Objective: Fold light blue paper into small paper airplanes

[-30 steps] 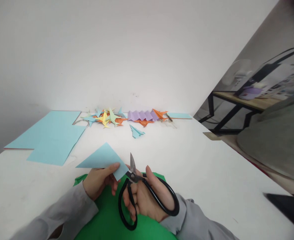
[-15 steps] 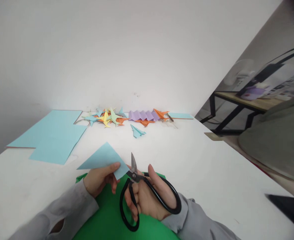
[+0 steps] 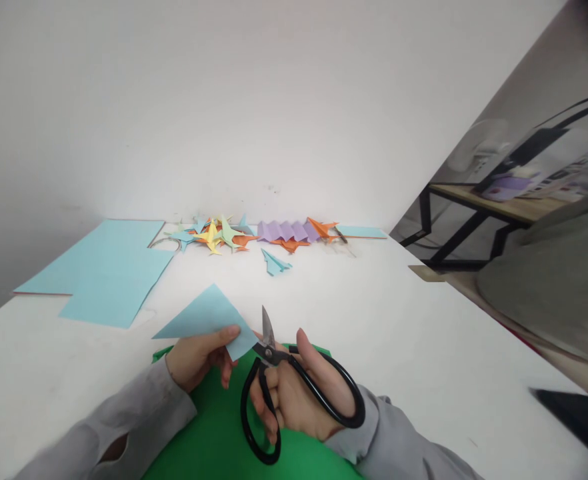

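Pinching the blue paper piece (image 3: pixel 201 315) in the left hand (image 3: pixel 194 363), thumb on top and fingers curled beneath. Gripping the black-handled scissors (image 3: pixel 268 354) in the right hand (image 3: pixel 301 397), fingers curled at one handle loop and thumb raised at the other. Keeping the handles spread and the blades parted. Positioning the paper's right corner against the lower blade, near the pivot; leaving unclear the exact overlap of paper and blade.

Changing almost nothing since half a second ago: maintaining the same grips, paper angle and blade opening. Showing no fresh cut along the visible edges; by judgement, pausing at the cutting position rather than advancing the cut.

Holding paper and scissors in front of the green cloth (image 3: pixel 244 440), at the near side of the white table (image 3: pixel 399 333). Leaving larger blue sheets (image 3: pixel 117 260) flat at far left and a folded blue plane (image 3: pixel 277 265) beyond the hands.
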`<state>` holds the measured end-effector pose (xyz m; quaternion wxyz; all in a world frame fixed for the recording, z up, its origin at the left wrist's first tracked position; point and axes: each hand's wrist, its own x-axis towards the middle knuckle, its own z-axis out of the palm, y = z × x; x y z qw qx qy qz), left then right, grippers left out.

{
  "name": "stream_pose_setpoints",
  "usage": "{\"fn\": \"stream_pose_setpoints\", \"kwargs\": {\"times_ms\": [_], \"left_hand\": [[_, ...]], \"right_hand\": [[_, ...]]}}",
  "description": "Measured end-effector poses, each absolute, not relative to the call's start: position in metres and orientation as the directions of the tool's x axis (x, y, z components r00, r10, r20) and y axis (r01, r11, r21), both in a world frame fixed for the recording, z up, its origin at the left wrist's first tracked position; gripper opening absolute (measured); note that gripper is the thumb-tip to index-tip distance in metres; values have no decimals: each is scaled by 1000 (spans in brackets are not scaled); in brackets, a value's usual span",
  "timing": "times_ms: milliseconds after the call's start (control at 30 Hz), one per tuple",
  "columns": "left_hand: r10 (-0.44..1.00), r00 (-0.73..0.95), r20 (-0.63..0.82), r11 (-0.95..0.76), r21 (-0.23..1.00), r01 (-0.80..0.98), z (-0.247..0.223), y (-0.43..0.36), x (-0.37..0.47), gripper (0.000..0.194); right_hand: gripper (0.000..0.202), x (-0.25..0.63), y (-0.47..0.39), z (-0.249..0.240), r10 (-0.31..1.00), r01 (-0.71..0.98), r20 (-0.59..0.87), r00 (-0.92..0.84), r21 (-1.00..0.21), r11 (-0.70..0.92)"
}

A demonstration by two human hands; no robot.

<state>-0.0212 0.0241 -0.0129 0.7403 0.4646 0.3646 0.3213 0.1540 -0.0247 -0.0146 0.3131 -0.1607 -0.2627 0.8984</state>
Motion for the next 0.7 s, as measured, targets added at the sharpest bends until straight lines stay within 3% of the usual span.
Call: {"fn": "stream_pose_setpoints", "kwargs": {"times_ms": [400, 700], "left_hand": [[870, 451, -201, 326, 920, -219, -4, 27, -22, 29], [819, 521, -241, 382, 906, -182, -11, 26, -20, 34]], "right_hand": [[80, 157, -25, -11, 661, -484, -107, -742, -597, -640], [80, 154, -25, -13, 651, -476, -134, -747, -576, -665]]}}
